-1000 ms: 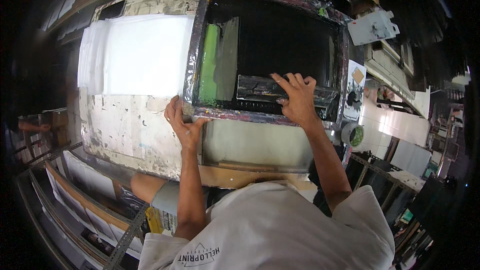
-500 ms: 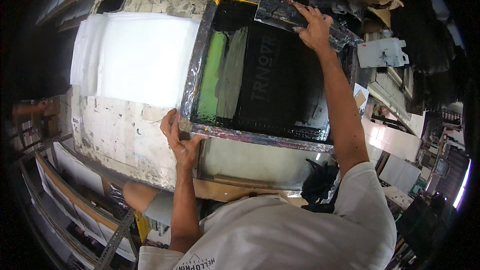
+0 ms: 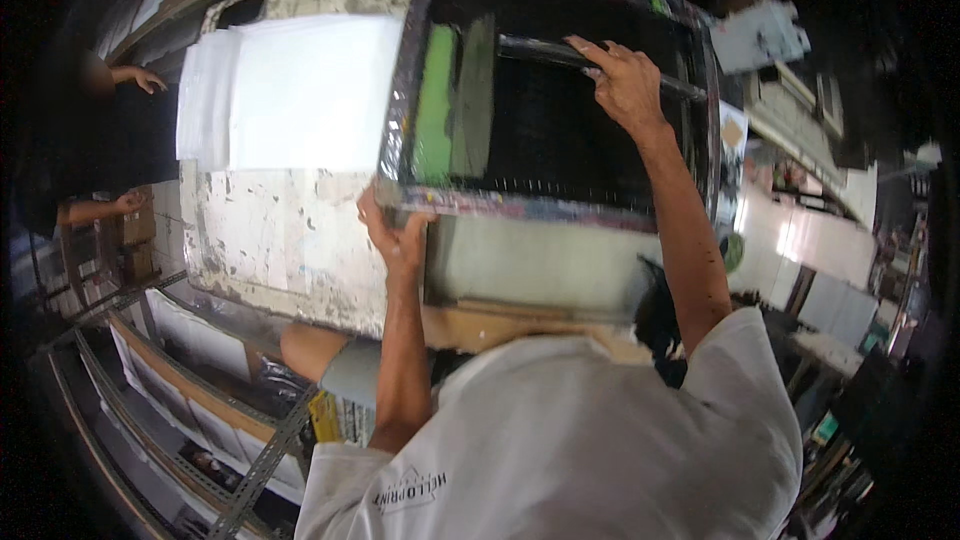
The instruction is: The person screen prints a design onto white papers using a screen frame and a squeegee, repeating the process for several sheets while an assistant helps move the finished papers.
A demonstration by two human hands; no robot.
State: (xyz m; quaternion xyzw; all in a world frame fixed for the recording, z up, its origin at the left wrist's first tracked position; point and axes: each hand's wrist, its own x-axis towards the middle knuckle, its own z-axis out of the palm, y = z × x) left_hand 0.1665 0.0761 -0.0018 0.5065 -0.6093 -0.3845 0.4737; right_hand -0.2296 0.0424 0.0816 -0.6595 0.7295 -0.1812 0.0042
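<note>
In front of me a screen printing frame lies over the right part of a worn, paint-spotted table. Its dark mesh carries a green strip and a greyish strip along the left side. At the frame's near left corner, my left hand is closed, thumb and fingers around the corner. My right hand grips a long dark squeegee that spans the mesh from side to side; part of it is hidden under the fingers. Left of the frame, white sheets lie stacked on the table.
At far left, another person's hands show beside the table. Metal racks with boards stand at lower left. A stained white plastic container sits beyond the frame's right side. Below the frame is a pale panel.
My right hand has drawn the squeegee from the far end of the mesh toward me, and its broad face has turned edge-on. My left hand stays at the corner. Another person's hands now show more at left.
</note>
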